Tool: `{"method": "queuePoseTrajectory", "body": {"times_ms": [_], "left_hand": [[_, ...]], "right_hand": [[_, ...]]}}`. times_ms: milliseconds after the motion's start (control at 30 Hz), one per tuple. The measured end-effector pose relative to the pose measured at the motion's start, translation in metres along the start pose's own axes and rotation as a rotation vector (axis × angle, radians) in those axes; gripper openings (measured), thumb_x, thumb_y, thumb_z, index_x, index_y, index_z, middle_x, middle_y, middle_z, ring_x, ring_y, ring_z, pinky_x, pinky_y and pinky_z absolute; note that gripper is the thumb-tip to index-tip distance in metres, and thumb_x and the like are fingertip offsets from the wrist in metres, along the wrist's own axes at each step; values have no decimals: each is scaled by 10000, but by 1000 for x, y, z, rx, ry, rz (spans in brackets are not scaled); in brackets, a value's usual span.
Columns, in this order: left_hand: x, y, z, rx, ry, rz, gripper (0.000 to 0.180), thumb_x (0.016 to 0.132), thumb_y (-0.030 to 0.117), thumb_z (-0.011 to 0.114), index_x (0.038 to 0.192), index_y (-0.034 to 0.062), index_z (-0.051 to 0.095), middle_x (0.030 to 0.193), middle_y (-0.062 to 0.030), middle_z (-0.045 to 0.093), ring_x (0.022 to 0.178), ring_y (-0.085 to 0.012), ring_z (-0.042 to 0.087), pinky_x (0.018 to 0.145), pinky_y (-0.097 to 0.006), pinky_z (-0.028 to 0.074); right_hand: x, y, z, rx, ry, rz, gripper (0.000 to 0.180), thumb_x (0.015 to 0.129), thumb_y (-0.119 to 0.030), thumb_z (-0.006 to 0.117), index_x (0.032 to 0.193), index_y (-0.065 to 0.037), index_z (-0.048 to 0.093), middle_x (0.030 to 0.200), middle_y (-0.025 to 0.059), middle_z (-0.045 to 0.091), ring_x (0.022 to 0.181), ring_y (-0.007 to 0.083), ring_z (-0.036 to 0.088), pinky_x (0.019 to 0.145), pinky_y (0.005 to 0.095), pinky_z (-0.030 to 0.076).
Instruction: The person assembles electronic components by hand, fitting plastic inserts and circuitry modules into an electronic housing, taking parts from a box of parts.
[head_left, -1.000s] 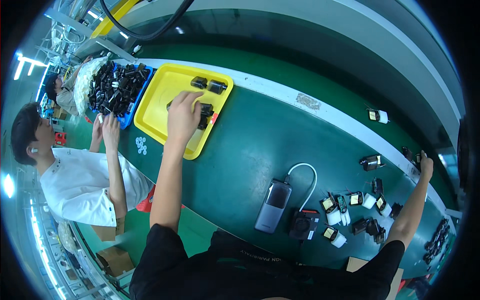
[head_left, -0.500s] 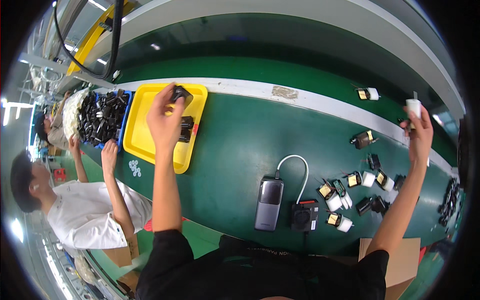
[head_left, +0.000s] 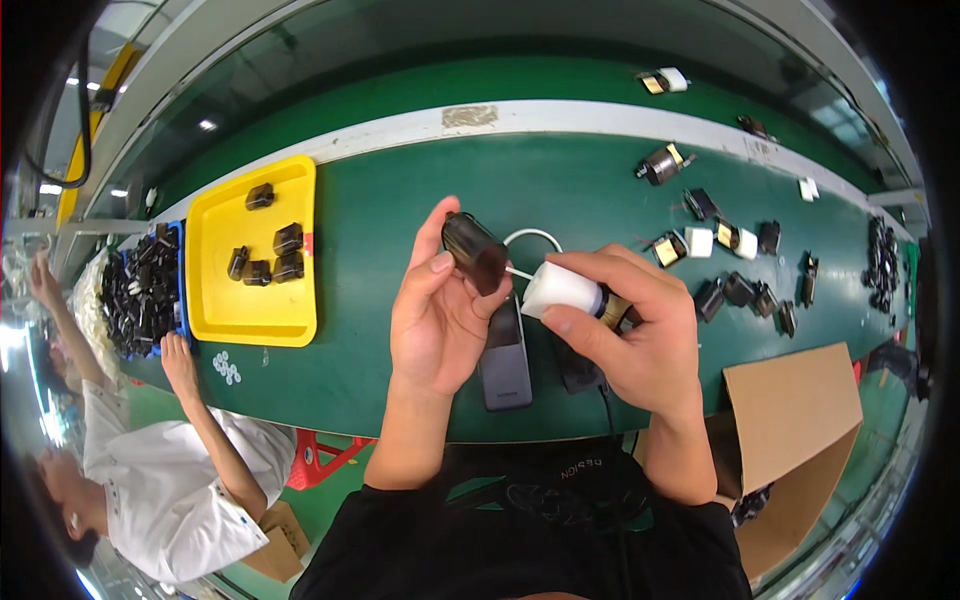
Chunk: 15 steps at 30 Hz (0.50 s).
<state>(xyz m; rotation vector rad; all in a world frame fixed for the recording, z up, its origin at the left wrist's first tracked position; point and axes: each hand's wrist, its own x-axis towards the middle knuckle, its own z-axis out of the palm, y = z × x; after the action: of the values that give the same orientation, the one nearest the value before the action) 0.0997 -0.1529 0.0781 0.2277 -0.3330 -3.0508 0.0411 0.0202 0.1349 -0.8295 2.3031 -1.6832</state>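
Note:
In my left hand point(head_left: 430, 335) is a dark, see-through plastic housing point(head_left: 473, 250), gripped between thumb and fingers and tilted. My right hand point(head_left: 645, 340) pinches a white rounded plastic piece point(head_left: 562, 289) with a dark and yellowish part behind it, partly hidden by the fingers. The two pieces are close together over the table, with a small gap between them. Below them lies a grey power bank point(head_left: 507, 370). A white cable point(head_left: 535, 236) loops behind my hands. My right hand partly covers a black box-shaped device point(head_left: 577, 370) beside the power bank.
A yellow tray point(head_left: 215, 325) with several dark housings stands at left, next to a blue bin point(head_left: 183, 290) of black parts. Small clear rings point(head_left: 226, 368) lie nearby. Loose charger parts point(head_left: 700, 240) spread at right, above a cardboard box point(head_left: 790, 400). A co-worker point(head_left: 190, 480) sits at left.
Both hands have come together in front of me: the left from over the yellow tray with the dark housing, the right from the far right with the white piece. The view has shifted.

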Motion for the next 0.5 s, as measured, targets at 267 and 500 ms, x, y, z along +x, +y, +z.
{"method": "queuePoseTrajectory", "body": {"times_ms": [267,500], "left_hand": [[-22,-30,6,385,75,63,455,911,40,512,1329,21,333,1096,-153,583,952,-235,639,798,-365,586],[-31,-37,12,501,100,73,427,878,-23,537,1271,-2,369,1062,-181,600,931,-251,646,778,-364,591]], "right_hand": [[-29,8,-3,-49,134,38,268,697,-88,766,928,-20,650,762,88,652,611,195,603,560,285,465],[-36,10,-11,29,127,29,270,692,-48,767,933,-18,650,737,75,642,601,137,589,530,247,437]]}}
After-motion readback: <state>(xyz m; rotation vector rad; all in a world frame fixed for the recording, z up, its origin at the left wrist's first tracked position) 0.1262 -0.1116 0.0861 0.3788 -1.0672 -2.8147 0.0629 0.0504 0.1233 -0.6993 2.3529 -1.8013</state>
